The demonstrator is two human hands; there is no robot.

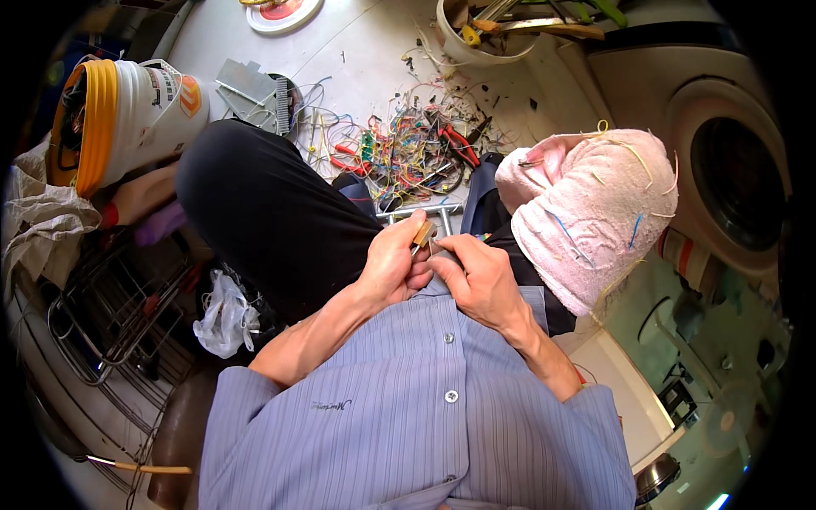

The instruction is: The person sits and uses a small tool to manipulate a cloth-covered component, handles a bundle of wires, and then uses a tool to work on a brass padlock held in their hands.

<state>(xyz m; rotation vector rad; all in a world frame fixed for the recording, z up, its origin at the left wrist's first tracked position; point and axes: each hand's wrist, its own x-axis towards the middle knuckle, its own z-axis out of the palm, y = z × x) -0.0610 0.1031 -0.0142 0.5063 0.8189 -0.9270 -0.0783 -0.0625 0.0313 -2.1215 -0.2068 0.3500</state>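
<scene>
My left hand point(393, 260) is closed around a small brass-coloured block point(425, 234) with a silvery metal part, held in front of my lap. Close against it, my right hand point(480, 276) has its thumb and forefinger pinched together. A bit of grey shows at those fingertips, too small to name. Beyond my hands, a tangle of coloured wires point(408, 157) covers the floor between my feet. Red-and-black pliers point(459, 144) lie on its right side, and a red-handled tool point(350, 160) lies on its left.
A pink towel point(595, 204) with wire scraps drapes my right knee. A white bucket with a yellow rim point(157, 106) lies tipped at left, near a grey metal plate point(246, 89). A white tub of tools point(484, 42) stands ahead; a front-loading washing machine point(731, 161) is at right.
</scene>
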